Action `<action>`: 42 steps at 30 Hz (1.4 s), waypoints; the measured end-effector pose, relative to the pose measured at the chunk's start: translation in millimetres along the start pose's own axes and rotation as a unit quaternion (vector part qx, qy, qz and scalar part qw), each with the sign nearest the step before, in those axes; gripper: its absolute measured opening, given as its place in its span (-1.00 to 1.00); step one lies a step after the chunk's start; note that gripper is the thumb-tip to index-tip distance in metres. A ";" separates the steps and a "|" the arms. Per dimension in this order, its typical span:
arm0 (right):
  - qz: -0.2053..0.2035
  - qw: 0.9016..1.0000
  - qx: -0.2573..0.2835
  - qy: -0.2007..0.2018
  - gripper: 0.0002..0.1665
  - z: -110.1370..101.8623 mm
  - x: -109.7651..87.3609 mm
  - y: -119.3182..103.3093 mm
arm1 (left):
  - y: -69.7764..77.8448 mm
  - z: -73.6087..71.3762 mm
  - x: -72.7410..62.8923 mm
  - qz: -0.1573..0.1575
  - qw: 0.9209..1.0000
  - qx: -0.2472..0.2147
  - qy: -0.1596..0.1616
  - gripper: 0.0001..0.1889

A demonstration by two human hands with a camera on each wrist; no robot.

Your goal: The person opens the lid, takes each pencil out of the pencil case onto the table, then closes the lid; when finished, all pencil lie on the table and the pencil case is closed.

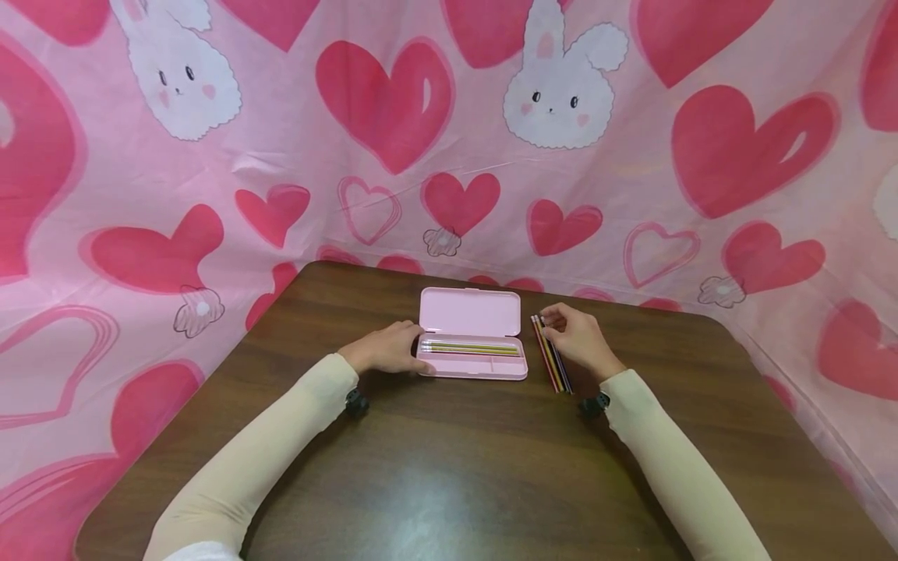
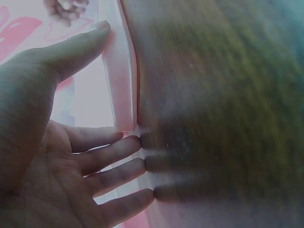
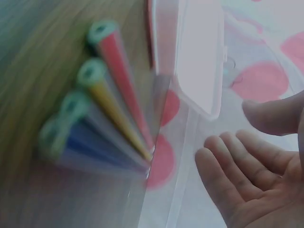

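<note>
A pink pencil case [image 1: 473, 366] lies on the table with its lid standing back. Several striped pencils [image 1: 470, 348] lie in its rear compartment. My left hand [image 1: 388, 348] is at the case's left end; in the left wrist view the thumb touches the near wall and the fairly straight fingers reach the end and the tabletop. Right of the case, several loose pencils [image 1: 550, 354] lie side by side, red, yellow and dark blue among them. Over their far ends is my right hand [image 1: 577, 336]. In the right wrist view its fingers extend, with nothing between them and the thumb.
The brown wooden table [image 1: 421, 467] carries the case and pencils. Behind it and at both sides hangs a pink cloth [image 1: 484, 156] printed with hearts and rabbits. The front compartment of the case has a small divider near its right end.
</note>
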State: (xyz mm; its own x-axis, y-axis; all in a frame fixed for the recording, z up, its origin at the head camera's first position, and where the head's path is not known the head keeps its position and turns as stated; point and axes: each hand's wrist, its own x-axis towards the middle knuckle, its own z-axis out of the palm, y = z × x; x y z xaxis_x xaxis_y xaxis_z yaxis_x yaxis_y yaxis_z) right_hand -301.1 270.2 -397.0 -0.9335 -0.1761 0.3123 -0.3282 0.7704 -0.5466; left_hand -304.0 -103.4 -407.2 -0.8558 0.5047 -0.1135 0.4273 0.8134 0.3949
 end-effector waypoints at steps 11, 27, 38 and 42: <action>-0.033 0.998 0.061 -0.001 -0.51 33.1 23.5 -40.7 | 1.1 3.0 2.6 -0.002 1.000 0.012 0.000 0.00; -0.073 0.990 0.010 -0.118 -0.70 66.1 24.4 -48.6 | 0.2 0.2 2.9 0.001 1.000 0.006 0.000 0.00; -0.068 0.982 -0.003 -0.177 -0.64 63.5 21.1 -47.6 | -1.8 2.0 4.9 0.006 1.000 0.015 0.002 0.00; -0.062 0.981 0.002 -0.183 -0.63 62.7 20.3 -48.4 | -0.9 1.5 3.7 0.005 1.000 0.013 0.002 0.00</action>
State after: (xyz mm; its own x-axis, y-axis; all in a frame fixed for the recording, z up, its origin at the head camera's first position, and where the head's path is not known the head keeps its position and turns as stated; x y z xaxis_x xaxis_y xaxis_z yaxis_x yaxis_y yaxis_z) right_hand -313.2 190.9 -412.9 -0.8753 -0.4772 0.0780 -0.4428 0.7262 -0.5260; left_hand -307.1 -101.8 -409.3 -0.8529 0.5110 -0.1067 0.4426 0.8162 0.3713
